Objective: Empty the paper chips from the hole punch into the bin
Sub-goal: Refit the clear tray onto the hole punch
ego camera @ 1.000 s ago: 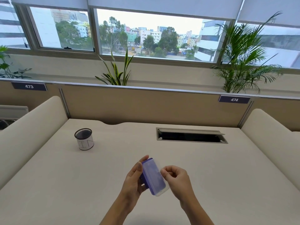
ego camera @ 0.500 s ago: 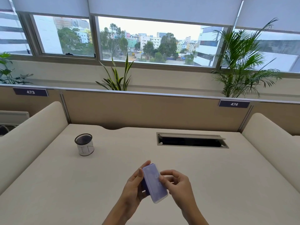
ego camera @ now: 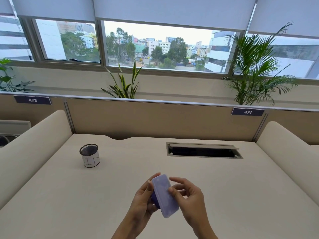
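Note:
I hold a small purple hole punch [ego camera: 164, 195] above the front middle of the desk, its pale flat underside turned up toward me. My left hand [ego camera: 142, 200] grips its left side, thumb along the edge. My right hand [ego camera: 188, 199] rests against its right side, one fingertip on the pale cover and the other fingers spread. The bin [ego camera: 89, 158], a small black mesh cup wrapped in white paper with writing, stands upright on the desk to the far left of both hands.
The beige desk [ego camera: 224, 195] has an open cable slot [ego camera: 202, 151] at the back right. Padded dividers [ego camera: 32, 147] flank both sides and a partition panel [ego camera: 155, 118] closes the back. Potted plants stand behind it under the windows.
The punch's clear cover, which stood lifted off the base a second ago, now lies flat against it. My right fingers have loosened and spread. The view has tilted slightly.

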